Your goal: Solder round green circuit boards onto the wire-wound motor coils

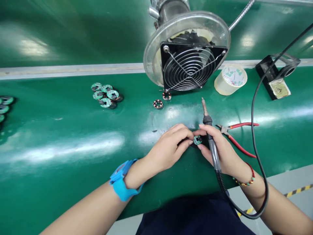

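A small motor stator with a round green circuit board [197, 140] on top sits low over the bench between my two hands. My left hand [174, 143] is closed, its thumb and forefinger pinching the stator's left side. My right hand [217, 147] carries a soldering iron [214, 151] along its fingers, the tip pointing up and away from me. The thumb and a fingertip of that hand also touch the board's right side. Red-handled cutters [226, 130] lie open just right of the right hand.
A fan with a wire guard [190, 68] hangs at the back. Two bare stators [157, 104] lie below it, and several board-topped stators [106, 102] cluster left. A tape roll [231, 80] and soldering-iron stand [276, 76] are back right. The iron's black cable [254, 130] loops over my right forearm.
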A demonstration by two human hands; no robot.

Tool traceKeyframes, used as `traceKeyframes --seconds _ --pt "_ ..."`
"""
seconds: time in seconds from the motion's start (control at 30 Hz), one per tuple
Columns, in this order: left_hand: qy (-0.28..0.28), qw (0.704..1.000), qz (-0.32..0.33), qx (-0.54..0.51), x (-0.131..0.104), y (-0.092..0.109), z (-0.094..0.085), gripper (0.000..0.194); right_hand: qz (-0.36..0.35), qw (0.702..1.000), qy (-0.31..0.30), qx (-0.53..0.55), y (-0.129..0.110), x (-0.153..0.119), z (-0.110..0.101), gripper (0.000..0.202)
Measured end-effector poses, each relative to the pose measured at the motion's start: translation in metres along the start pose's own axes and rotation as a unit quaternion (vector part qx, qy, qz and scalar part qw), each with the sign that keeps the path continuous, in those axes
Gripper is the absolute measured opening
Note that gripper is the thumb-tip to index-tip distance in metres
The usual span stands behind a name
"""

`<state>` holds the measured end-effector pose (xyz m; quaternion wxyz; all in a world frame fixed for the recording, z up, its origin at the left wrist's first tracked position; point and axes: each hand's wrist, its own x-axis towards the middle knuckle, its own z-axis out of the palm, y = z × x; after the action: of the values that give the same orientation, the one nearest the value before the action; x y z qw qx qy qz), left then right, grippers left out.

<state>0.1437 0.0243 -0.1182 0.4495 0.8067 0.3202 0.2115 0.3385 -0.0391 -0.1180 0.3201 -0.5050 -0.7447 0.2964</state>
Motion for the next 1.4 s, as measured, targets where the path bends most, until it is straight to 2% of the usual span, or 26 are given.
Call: traceKeyframes --seconds 0.13,0.33,0.47,0.67,0.9,1.1,1.3,1.4 --pt "0.002 0.999 -0.018 -0.029 0.003 0.003 0.002 0.012 0.011 1.0 0.018 -0.006 -0.004 -0.002 0.001 0.062" --pt "0.008 0.997 -0.05 -0.063 0.005 0.006 0.002 0.012 0.016 0.988 0.123 -0.09 -0.024 -0.001 0.011 0.059" --pt "0.014 0.996 -0.05 -0.069 0.005 0.006 0.003 0.014 0.004 0.985 0.13 -0.115 -0.03 0.005 0.019 0.053" --pt "0.013 0.995 -0.065 -0.072 0.006 0.007 0.003 0.013 0.014 0.977 0.151 -0.149 -0.025 0.007 0.019 0.047" --pt "0.023 0.989 -0.095 -0.107 0.006 0.007 0.003 0.012 0.013 0.977 0.135 -0.164 -0.02 0.004 0.021 0.04" --pt "0.025 0.989 -0.098 -0.107 0.006 0.006 0.002 0.013 0.015 0.986 0.132 -0.105 -0.019 0.001 0.019 0.047" --pt "0.0 0.993 -0.09 -0.075 0.005 0.004 -0.002 0.012 0.057 0.976 0.211 -0.015 -0.024 -0.008 0.006 0.046" --pt "-0.007 0.994 -0.087 -0.07 0.005 0.004 -0.005 0.012 0.042 0.966 0.254 -0.016 -0.022 -0.015 0.0 0.041"
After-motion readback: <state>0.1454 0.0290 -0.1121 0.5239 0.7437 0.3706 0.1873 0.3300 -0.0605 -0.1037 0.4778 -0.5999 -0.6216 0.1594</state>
